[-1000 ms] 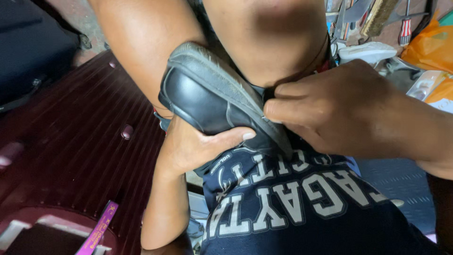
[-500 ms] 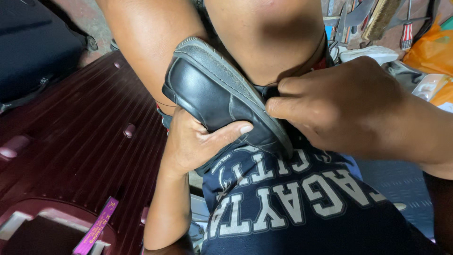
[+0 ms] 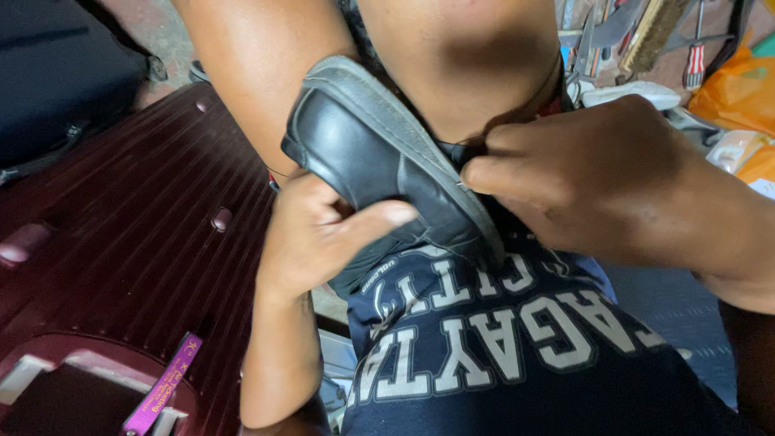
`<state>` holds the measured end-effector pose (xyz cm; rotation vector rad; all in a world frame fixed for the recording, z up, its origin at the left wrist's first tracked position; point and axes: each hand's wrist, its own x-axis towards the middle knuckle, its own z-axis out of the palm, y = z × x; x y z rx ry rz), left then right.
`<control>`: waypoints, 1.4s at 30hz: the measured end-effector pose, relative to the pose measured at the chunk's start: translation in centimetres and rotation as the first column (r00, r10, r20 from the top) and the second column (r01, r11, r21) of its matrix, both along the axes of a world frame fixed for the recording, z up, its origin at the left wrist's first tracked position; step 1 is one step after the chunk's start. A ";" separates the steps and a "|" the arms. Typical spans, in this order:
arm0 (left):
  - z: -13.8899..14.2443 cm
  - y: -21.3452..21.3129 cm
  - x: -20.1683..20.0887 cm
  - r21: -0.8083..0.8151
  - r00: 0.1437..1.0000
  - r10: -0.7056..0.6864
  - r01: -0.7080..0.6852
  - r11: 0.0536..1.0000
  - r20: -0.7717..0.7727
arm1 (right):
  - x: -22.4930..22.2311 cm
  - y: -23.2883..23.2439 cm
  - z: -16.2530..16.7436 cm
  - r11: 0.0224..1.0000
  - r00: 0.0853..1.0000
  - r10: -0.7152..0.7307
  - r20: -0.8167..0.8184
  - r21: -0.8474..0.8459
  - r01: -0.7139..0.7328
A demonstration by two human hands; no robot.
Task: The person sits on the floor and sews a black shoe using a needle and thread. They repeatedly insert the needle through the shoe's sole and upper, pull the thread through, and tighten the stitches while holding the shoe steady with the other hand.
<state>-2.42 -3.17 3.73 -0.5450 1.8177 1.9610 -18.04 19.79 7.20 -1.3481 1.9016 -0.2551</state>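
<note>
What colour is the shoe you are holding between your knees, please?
Black leather upper, greyish sole; the shoe shows best in the head view.

At your nine o'clock lies a ribbed maroon suitcase (image 3: 137, 242); at ten, a black bag (image 3: 56, 81). Around one o'clock, hand tools (image 3: 638, 32) and an orange plastic bag (image 3: 735, 93) clutter the floor.

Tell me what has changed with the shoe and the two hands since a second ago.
Little has changed. The left hand has shifted its thumb further across the black leather shoe, which has tilted slightly. The right hand still pinches at the seam where upper meets sole, in the same spot. The shoe stays wedged between the knees, and the maroon suitcase has not moved.
</note>
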 end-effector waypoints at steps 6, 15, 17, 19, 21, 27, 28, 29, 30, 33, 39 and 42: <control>-0.5 -4.1 2.6 -0.215 0.870 0.484 -0.493 0.843 -0.098 | -0.6 0.9 -1.1 0.973 0.990 -0.142 0.005 -0.182 0.140; 0.7 -2.5 3.5 -0.782 0.899 -0.308 -0.057 0.620 -0.310 | 0.1 0.5 -2.1 0.936 0.965 -0.194 0.179 -0.260 0.237; -0.1 -2.1 3.7 -0.797 0.894 -0.331 -0.045 0.602 -0.301 | -0.2 0.5 -2.3 0.945 0.958 -0.190 0.217 -0.223 0.238; -0.9 -2.4 4.2 -0.758 0.892 -0.315 -0.046 0.651 -0.324 | -0.5 0.8 -2.4 0.946 0.943 -0.216 0.253 -0.185 0.266; -1.3 -2.9 5.1 -0.607 0.952 -0.187 0.002 0.795 -0.241 | -0.6 1.1 -2.5 0.944 0.927 -0.237 0.291 -0.158 0.291; -2.5 -3.9 5.9 0.359 0.830 0.472 -0.360 0.861 -0.299 | -0.8 1.7 -3.4 0.950 0.903 -0.282 0.324 -0.040 0.311; -2.7 -3.6 5.6 0.623 0.765 0.630 -0.430 0.654 -0.134 | -0.9 1.8 -3.5 0.948 0.897 -0.283 0.339 -0.043 0.316; -2.8 -3.3 5.3 0.644 0.776 0.626 -0.442 0.625 -0.074 | -1.0 1.9 -3.5 0.947 0.892 -0.282 0.353 -0.048 0.319; -2.8 -3.1 4.9 0.661 0.784 0.620 -0.456 0.596 -0.018 | -1.1 1.9 -3.5 0.946 0.888 -0.278 0.366 -0.057 0.319; -2.2 -2.1 3.6 0.299 0.910 0.406 -0.412 0.860 0.085 | -1.4 1.8 -3.2 0.936 0.864 -0.271 0.425 -0.092 0.339; -1.3 -1.1 0.3 -0.307 0.987 -0.137 0.106 0.946 -0.084 | -0.9 1.2 -1.9 0.925 0.861 -0.319 0.395 -0.068 0.374; -1.4 -1.0 -1.2 -0.229 0.976 -0.149 0.111 0.967 -0.158 | -0.4 1.3 -1.2 0.914 0.862 -0.375 0.342 -0.019 0.405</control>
